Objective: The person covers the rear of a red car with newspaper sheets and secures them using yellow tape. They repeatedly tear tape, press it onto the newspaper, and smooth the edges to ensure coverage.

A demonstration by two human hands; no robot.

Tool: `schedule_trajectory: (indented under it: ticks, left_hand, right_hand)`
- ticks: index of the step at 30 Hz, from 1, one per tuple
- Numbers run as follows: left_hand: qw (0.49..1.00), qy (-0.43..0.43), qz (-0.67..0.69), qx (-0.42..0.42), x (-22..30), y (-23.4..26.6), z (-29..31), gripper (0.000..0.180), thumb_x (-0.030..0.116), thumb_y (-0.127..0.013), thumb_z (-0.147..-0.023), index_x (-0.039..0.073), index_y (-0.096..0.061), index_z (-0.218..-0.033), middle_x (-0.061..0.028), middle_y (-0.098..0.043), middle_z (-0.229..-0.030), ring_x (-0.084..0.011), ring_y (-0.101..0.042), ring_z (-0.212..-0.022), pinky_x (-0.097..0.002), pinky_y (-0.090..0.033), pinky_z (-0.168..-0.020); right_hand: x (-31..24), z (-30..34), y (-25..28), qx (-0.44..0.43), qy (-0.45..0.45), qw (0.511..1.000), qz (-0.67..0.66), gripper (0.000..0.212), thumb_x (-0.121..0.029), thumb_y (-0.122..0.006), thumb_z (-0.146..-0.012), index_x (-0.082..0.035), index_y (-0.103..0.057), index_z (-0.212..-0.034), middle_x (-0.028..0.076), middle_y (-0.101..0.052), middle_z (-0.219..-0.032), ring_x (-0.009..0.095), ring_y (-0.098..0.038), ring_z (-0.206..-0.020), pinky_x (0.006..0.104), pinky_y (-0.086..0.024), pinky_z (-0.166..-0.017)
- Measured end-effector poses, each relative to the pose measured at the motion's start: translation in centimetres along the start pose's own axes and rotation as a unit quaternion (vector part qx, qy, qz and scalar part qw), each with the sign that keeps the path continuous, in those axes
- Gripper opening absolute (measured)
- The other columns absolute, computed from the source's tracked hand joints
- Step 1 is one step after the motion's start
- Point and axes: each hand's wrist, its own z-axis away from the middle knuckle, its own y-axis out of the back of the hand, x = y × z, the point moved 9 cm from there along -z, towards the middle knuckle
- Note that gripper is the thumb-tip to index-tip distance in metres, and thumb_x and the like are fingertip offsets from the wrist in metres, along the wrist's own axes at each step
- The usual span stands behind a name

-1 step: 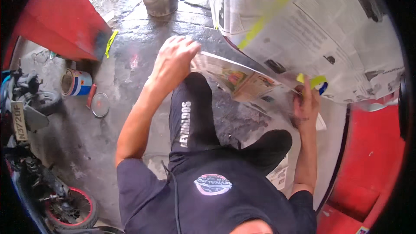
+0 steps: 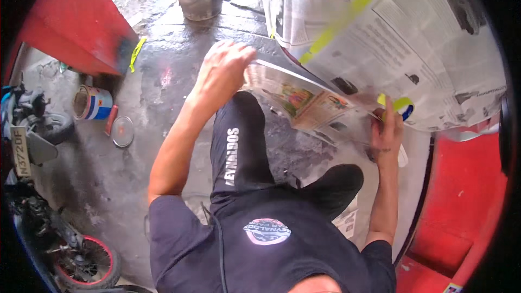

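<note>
As newspaper sheet (image 2: 297,102) looks light, limp, tearable, grip edges: left hand (image 2: 223,68) pinches it left of papered panel (image 2: 391,49); right hand (image 2: 387,130), by panel, holds tape roll (image 2: 401,102).

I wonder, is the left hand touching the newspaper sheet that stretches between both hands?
Touching: the head view shows the left hand gripping the sheet at its left end, with no gap visible.
</note>
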Motion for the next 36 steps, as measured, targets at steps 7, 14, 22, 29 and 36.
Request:
schedule_trajectory:
  ticks: [7, 14, 22, 29, 36]
  left_hand:
    - [0.985, 0.060, 0.081, 0.143, -2.6, -1.0, -0.6, 0.020, -0.001, -0.061, -0.087, 0.006, -0.072, -0.103, -0.0124, -0.073, -0.096, -0.0310, -0.067, -0.098, -0.0457, -0.045, -0.102]
    - [0.935, 0.156, 0.235, 0.215, -7.8, 0.1, 2.9, 0.013, 0.001, -0.071, -0.088, 0.003, -0.073, -0.101, -0.0131, -0.073, -0.095, -0.0289, -0.069, -0.092, -0.0379, -0.049, -0.092]
    - [0.881, 0.185, 0.369, 0.232, -9.1, -0.5, -4.6, 0.012, 0.006, -0.070, -0.093, 0.001, -0.074, -0.104, -0.0098, -0.073, -0.091, -0.0175, -0.067, -0.085, -0.0313, -0.052, -0.080]
    - [0.921, 0.114, 0.197, 0.316, -7.4, 0.1, -8.5, 0.013, 0.014, -0.075, -0.086, 0.008, -0.078, -0.097, -0.0091, -0.068, -0.098, -0.0314, -0.061, -0.101, -0.0428, -0.047, -0.092]
    - [0.933, 0.187, 0.167, 0.259, -7.5, -2.2, -10.1, 0.016, 0.018, -0.072, -0.089, 0.012, -0.081, -0.100, -0.0093, -0.069, -0.075, -0.0237, -0.064, -0.074, -0.0403, -0.051, -0.074]
  right_hand:
    - [1.7, 0.0, 2.8, -0.022, -0.022, 0.999, 0.042, 0.068, 0.005, -0.067, -0.089, -0.004, -0.042, -0.151, 0.017, -0.072, -0.105, 0.037, -0.066, -0.097, 0.0456, -0.051, -0.086]
    - [0.2, 0.4, 1.7, -0.050, 0.018, 0.996, 0.073, 0.066, 0.005, -0.067, -0.089, -0.001, -0.040, -0.148, 0.018, -0.073, -0.104, 0.041, -0.066, -0.096, 0.0473, -0.051, -0.085]
    - [2.9, -1.0, 2.3, 0.011, 0.021, 0.990, 0.142, 0.066, 0.008, -0.064, -0.084, 0.000, -0.043, -0.146, 0.025, -0.063, -0.101, 0.045, -0.060, -0.086, 0.0507, -0.048, -0.076]
    - [4.2, -1.8, 1.7, 0.061, 0.014, 0.992, 0.108, 0.078, 0.013, -0.066, -0.076, 0.000, -0.041, -0.149, 0.024, -0.054, -0.094, 0.044, -0.054, -0.080, 0.0511, -0.046, -0.071]
    - [5.9, -1.3, 1.5, 0.084, 0.009, 0.990, 0.113, 0.076, 0.010, -0.067, -0.083, 0.000, -0.036, -0.152, 0.029, -0.059, -0.111, 0.048, -0.059, -0.094, 0.0518, -0.049, -0.082]
